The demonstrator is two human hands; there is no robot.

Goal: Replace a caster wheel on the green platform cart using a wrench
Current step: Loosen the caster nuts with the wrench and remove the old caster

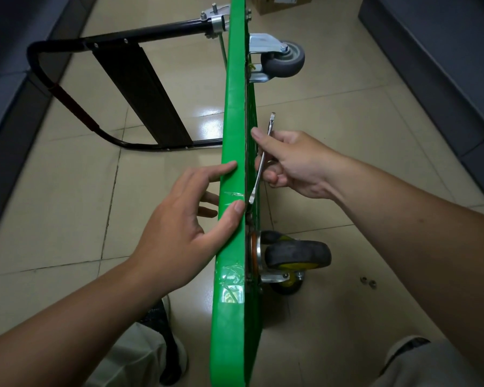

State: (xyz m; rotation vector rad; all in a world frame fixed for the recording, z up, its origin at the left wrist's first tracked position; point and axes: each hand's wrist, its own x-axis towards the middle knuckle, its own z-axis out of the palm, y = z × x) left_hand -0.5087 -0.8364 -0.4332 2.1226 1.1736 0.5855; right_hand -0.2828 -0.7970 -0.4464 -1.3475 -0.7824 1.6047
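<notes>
The green platform cart stands on its side edge, underside facing right. My left hand holds its upper edge, thumb on top and fingers behind the deck. My right hand grips a silver wrench whose lower end reaches the underside just above the near caster wheel, black with a yellow hub. A second caster wheel, grey, is mounted further along the deck. The bolt at the wrench's tip is hidden behind the deck edge.
The cart's black folding handle lies out to the left on the tiled floor. Two small nuts lie on the floor at right. A cardboard box sits beyond the cart. Dark furniture lines both sides. My knees are at the bottom.
</notes>
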